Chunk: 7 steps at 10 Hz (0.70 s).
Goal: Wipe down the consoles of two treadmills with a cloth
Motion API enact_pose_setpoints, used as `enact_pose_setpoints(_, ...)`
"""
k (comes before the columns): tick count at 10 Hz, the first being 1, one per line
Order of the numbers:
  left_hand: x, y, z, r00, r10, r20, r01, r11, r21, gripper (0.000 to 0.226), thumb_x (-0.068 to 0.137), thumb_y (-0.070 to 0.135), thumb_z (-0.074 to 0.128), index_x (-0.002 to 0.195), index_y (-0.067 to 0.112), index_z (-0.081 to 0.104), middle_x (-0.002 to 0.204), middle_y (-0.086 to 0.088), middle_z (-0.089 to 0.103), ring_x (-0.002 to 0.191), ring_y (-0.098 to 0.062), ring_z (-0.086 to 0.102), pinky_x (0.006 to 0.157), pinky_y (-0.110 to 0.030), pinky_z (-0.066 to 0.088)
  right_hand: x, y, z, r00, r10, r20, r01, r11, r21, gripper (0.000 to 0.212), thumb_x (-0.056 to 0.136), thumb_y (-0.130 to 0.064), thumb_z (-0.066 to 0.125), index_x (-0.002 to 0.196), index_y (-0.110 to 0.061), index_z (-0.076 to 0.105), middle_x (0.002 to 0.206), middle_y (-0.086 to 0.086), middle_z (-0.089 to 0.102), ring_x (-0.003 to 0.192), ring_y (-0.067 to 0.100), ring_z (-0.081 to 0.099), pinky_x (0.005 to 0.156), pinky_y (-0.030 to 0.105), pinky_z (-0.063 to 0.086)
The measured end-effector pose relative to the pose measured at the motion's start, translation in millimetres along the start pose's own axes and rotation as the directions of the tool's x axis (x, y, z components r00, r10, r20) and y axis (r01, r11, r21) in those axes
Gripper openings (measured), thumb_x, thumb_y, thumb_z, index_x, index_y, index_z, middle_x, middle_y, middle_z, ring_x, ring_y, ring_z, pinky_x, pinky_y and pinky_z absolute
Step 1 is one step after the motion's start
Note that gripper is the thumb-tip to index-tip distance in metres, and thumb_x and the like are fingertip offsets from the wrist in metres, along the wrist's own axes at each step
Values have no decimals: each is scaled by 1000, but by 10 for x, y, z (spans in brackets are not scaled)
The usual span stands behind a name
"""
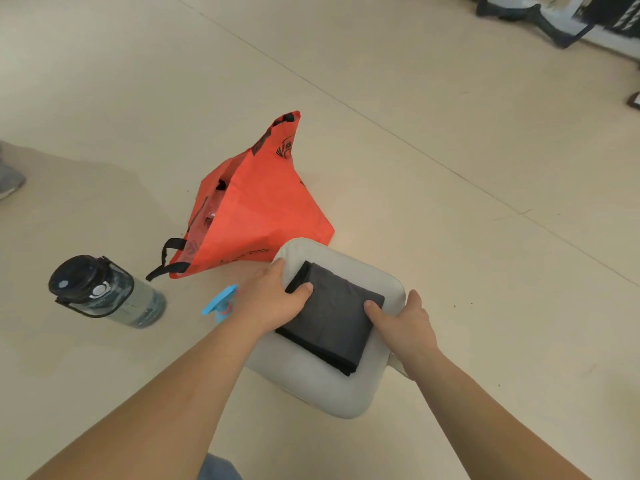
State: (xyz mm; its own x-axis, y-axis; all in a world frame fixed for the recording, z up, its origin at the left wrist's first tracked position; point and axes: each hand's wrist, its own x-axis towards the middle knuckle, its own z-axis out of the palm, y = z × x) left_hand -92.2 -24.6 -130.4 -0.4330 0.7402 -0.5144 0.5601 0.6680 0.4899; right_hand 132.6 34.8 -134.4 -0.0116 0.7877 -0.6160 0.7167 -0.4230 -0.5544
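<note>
A folded dark grey cloth (336, 320) lies on top of a light grey cushioned stool (311, 382) near the middle of the view. My left hand (273, 299) rests on the cloth's left edge, thumb on top and fingers over the stool's rim. On the cloth's right edge sits my right hand (405, 323), thumb pressing the fabric. Both hands touch the cloth, which lies flat on the stool. No treadmill console is in view.
A blue spray bottle head (218, 303) shows just left of my left wrist. A dark-lidded water bottle (104, 292) lies on the beige floor at left. An orange tote bag (256, 206) stands behind the stool. Black equipment legs (540, 19) are at top right.
</note>
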Motion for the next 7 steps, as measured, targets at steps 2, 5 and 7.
enact_pose_setpoints(2,136,108,143,995,96,10,-96,994,60,87,84,65,69,158,36,33,168,-2,28,151,-28,36,118,-44,39,112,195,-93,1000,11,15,-12,998,57,113,58,-82,66,153,-42,21,137,4,55,111,33,65,87,54,62)
enact_pose_setpoints(5,233,209,313,967,204,-155,-186,975,124,26,92,35,69,111,18,61,121,0,51,121,-26,51,100,-49,47,112,122,-116,1000,18,19,-19,998,56,109,66,-77,68,156,-38,20,139,6,50,110,32,63,89,54,61)
enact_pose_setpoints(7,147,408,342,922,299,-246,-252,946,206,42,94,25,67,132,10,57,149,-11,46,139,-35,43,113,-51,38,14,-25,-362,995,-53,-89,40,990,-139,91,87,-67,64,156,-20,30,147,7,34,132,33,48,101,54,53)
